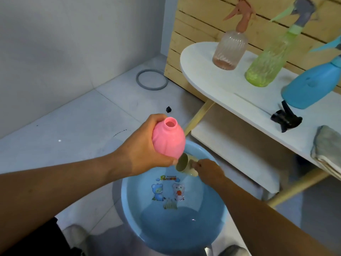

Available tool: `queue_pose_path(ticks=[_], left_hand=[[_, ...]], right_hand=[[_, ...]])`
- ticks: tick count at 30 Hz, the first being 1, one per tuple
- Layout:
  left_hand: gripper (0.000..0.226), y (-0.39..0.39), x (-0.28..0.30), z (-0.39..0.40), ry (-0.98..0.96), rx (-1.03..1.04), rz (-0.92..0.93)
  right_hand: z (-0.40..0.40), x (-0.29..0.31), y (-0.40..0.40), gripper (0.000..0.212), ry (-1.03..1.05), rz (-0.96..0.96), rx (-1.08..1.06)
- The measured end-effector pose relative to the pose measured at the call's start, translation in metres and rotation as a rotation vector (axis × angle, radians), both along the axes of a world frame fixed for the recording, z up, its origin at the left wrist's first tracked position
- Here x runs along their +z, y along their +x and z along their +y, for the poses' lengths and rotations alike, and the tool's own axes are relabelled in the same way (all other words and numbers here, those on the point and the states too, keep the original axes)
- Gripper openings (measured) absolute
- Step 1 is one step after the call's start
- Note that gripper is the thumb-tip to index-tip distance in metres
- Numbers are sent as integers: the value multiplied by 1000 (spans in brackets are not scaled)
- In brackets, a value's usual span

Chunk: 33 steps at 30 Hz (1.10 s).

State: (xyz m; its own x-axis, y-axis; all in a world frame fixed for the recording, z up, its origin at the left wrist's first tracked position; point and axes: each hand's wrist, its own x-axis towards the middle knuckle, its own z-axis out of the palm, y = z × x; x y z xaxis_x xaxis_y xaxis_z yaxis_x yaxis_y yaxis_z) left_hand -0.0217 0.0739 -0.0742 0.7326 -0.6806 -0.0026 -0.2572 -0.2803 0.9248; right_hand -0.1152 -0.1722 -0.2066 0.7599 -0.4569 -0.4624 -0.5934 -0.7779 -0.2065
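Observation:
My left hand grips a pink bottle with no cap, its open mouth pointing up, held above the far rim of a blue basin. The basin stands on the floor, has cartoon bears printed inside and holds some water. My right hand holds a beige cup tilted on its side inside the basin's far part, just below the pink bottle. A black spray-trigger head lies on the white table.
Three spray bottles stand on the white table: a clear pinkish spray bottle, a green spray bottle and a blue spray bottle. A grey cloth lies at the table's right edge. A grey ring and a small black piece lie on the floor.

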Motion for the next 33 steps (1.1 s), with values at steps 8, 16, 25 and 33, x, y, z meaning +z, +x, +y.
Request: queue_pose_path(ticks=[8,16,25,33], left_hand=[[97,5,-4,-10,7,-9,25],[100,13,-4,-8,18,-9,14],[98,12,-1,4,11,13,23],[96,1,9,18,-2,-10,-1]], right_hand=[[7,-24,8,30,-250,281,268],[21,-52,17,28,-154,212,229],[25,-22,4,40,471,-171,-207],[20,59,-8,47,653,-445,-400]])
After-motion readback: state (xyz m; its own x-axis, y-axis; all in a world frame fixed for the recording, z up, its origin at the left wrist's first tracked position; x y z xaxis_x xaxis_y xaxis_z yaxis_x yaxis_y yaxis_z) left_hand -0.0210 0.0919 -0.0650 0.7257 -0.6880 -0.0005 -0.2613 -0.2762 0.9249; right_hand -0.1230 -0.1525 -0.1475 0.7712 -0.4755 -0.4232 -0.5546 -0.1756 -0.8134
